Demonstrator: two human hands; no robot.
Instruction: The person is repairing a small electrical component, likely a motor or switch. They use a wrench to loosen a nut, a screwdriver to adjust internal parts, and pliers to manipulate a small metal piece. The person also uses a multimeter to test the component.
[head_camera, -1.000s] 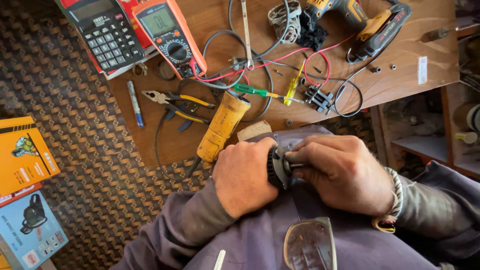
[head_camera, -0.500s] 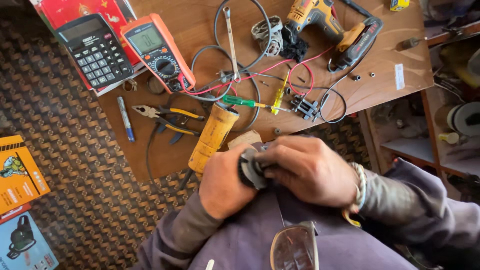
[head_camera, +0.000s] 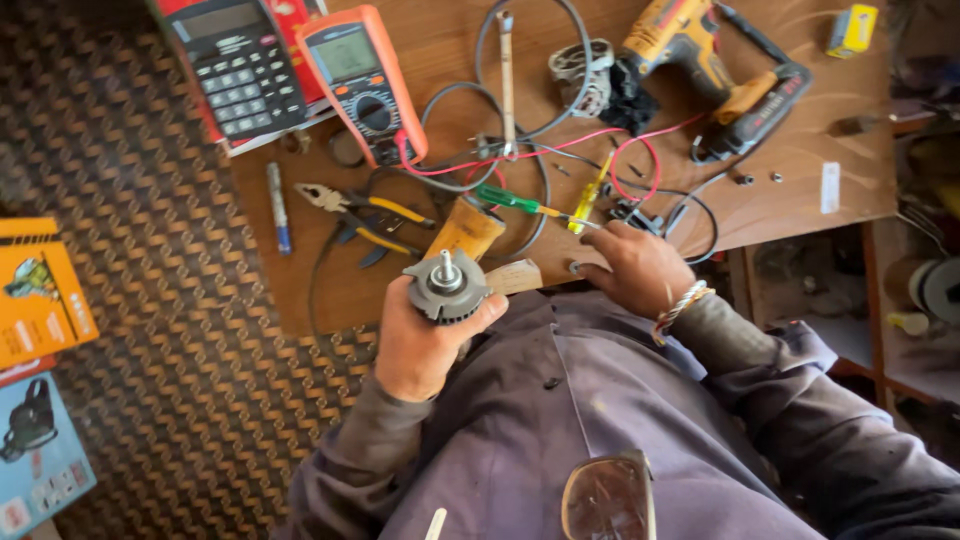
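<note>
Left hand grips motor part; right hand at table edge

On the wooden counter lie a black calculator, an orange multimeter with red leads, pliers, a blue pen and a green-handled screwdriver. A yellow power drill rests at its far side. Two printed boxes sit on the woven floor mat.
</note>
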